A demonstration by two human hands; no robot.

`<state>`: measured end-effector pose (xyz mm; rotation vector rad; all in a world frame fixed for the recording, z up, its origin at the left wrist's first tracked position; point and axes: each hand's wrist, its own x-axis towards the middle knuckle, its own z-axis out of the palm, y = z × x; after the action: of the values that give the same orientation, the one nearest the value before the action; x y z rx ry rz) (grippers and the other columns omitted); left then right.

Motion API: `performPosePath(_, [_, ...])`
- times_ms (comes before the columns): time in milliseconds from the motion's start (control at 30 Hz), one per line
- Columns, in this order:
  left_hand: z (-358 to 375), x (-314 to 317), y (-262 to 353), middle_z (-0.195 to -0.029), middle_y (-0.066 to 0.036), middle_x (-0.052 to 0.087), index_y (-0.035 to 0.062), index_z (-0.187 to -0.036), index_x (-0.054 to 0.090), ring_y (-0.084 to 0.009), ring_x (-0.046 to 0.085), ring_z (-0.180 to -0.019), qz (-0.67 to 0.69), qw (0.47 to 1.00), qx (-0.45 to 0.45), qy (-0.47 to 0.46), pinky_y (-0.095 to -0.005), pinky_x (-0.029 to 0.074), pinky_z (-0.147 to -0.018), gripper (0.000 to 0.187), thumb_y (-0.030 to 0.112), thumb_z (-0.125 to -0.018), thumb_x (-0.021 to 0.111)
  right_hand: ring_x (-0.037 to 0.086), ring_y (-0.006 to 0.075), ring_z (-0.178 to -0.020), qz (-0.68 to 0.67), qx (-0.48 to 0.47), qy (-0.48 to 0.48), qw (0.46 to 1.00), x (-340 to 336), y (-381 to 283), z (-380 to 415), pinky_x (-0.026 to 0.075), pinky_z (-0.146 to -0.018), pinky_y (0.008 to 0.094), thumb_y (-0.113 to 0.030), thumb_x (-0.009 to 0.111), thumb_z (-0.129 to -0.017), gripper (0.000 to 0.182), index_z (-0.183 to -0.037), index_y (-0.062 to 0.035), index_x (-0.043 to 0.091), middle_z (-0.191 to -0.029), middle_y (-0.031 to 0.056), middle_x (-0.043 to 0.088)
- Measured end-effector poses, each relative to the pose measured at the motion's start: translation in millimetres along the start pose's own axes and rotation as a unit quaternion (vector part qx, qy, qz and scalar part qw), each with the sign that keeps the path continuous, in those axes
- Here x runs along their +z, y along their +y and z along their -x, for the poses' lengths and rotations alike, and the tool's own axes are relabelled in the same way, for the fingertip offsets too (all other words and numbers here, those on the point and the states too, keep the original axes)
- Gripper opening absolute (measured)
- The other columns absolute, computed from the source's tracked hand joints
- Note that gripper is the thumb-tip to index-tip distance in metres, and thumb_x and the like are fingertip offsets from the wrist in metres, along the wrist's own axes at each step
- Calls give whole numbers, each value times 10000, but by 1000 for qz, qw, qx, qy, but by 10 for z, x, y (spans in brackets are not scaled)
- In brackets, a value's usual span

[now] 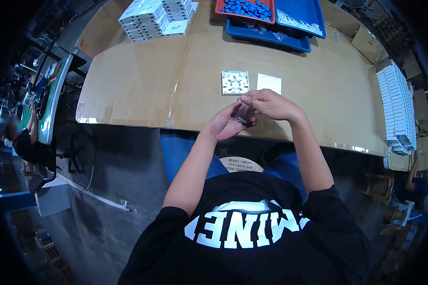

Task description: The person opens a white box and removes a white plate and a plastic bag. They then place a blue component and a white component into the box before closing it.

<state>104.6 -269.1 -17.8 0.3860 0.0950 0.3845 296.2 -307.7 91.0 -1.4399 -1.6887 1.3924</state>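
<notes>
My left hand is closed around a small clear plastic bag at the table's near edge. My right hand pinches the top of the same bag, its fingers touching those of my left hand. What the bag holds is too small to tell. Just beyond my hands lies an open white plastic box with fittings inside. To its right is a flat white cover, its lower edge partly hidden by my right hand.
Stacked white boxes stand at the back left. Behind are a red tray of blue pieces and a blue tray of whitish pieces. More white stacks line the right edge. Other people sit far left and far right.
</notes>
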Motion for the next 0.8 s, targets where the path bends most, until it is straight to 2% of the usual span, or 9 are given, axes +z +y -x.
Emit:
performPosePath(133, [-28,-104,-7,-1267,-119,661,80,-1390,553,-267,640,-1111,-22,1000,1,-7,-487,475,-1071,405,358,-1117,444,652,146,-649,31,9,-32,999,21,42,-22,538,-646,322,-418,505,-1105,503,-998,26,718,-742,92,697])
performPosePath(267, [-6,-38,-20,-1264,-115,656,74,-1395,544,-255,634,-1109,6,1000,12,-7,-472,474,-1065,418,369,-1117,435,654,143,-676,-42,39,-40,998,41,51,-9,548,-677,317,-391,511,-1107,464,-1067,19,726,-800,94,715])
performPosePath(300, [5,13,-8,-1256,-112,654,61,-1407,531,-247,633,-1098,5,1000,12,4,-458,474,-1059,441,378,-1119,425,656,141,-704,-80,44,-33,995,-15,24,6,551,-699,314,-382,514,-1107,453,-1091,16,729,-834,90,725])
performPosePath(333, [4,55,-3,-1248,-108,652,48,-1420,519,-239,632,-1087,4,1000,10,12,-445,473,-1054,464,387,-1121,416,669,135,-820,-37,-8,4,999,-67,73,5,550,-783,305,-355,540,-1099,409,-1142,3,733,-943,81,748])
performPosePath(433, [-7,-44,-5,-1235,-105,651,25,-1451,491,-223,630,-1074,-14,999,-35,3,-418,472,-1042,510,405,-1123,398,664,131,-938,22,-79,39,996,-324,185,-16,537,-863,302,-328,567,-1089,361,-1152,-19,741,-1019,69,756])
performPosePath(567, [-16,9,16,-1271,-122,638,1,-1530,413,-227,648,-1028,11,999,-36,-1,-413,499,-1013,606,446,-1118,394,679,154,-1028,-35,-53,110,992,-795,296,-44,539,-923,319,-243,557,-1091,308,-1142,13,721,-1122,80,752])
performPosePath(600, [-20,20,23,-1271,-122,638,1,-1530,413,-227,648,-1028,2,999,-39,-8,-413,499,-1013,606,446,-1118,394,681,145,-1008,-34,-56,134,989,-943,372,-89,545,-915,317,-216,541,-1093,280,-1070,11,704,-1092,85,748])
performPosePath(733, [-34,27,20,-1271,-133,637,-4,-1531,407,-243,647,-1031,21,999,-38,-5,-420,514,-1003,623,459,-1115,395,708,159,-928,-33,-46,209,976,-1584,682,-294,558,-821,323,-229,558,-1080,293,-979,15,685,-1024,99,749])
performPosePath(800, [-38,17,15,-1280,-145,627,-8,-1537,394,-250,640,-1035,34,999,-36,-4,-424,514,-1009,634,461,-1110,410,701,158,-796,28,26,262,964,-1886,728,-394,562,-730,329,-213,601,-1052,262,-928,11,657,-927,80,733])
